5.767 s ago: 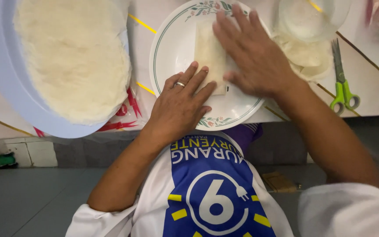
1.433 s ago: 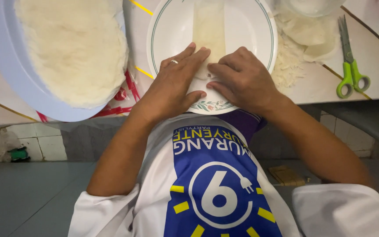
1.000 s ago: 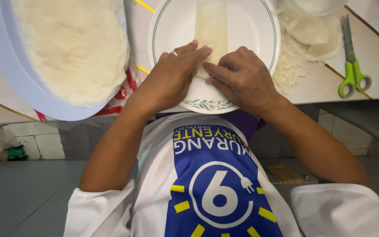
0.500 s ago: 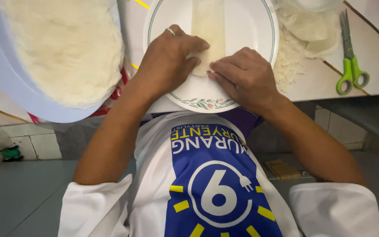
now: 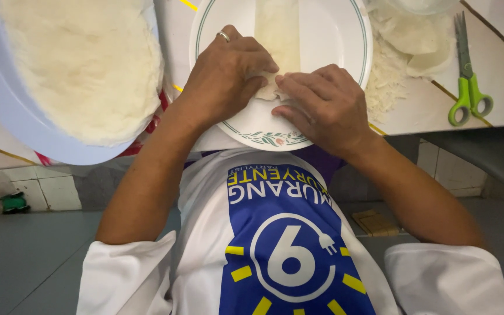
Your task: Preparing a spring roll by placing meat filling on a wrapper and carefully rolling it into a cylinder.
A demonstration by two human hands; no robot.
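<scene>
Closest to the camera is the person's own white and blue printed shirt (image 5: 287, 245), filling the bottom of the view, with both bare forearms running up from it toward the counter.

Next up, the two hands meet over the near edge of a round white ceramic plate with a thin green rim line and a small floral pattern (image 5: 333, 52). The left hand (image 5: 226, 76), wearing a silver ring (image 5: 223, 36), sits at about 10 o'clock from the plate's near rim, fingers curled down and pinching the near end of a pale, thin, long strip of wrapper (image 5: 278, 35). The right hand (image 5: 325, 105) is at about 2 o'clock from that same rim, fingers half bent and pressed flat on the wrapper's near end, fingertips touching those of the left hand. So both hands are partly closed on the wrapper, neither one making a fist.

The wrapper lies down the middle of the plate, running from the hands toward 12 o'clock.

Over at 9 o'clock is a big light blue round plate (image 5: 7, 111) stacked with pale round wrappers (image 5: 83, 64).

At 3 o'clock, pale wrapper scraps (image 5: 398, 52) lie on the counter just beside the plate, and green-handled scissors (image 5: 468, 87) lie further right.
</scene>
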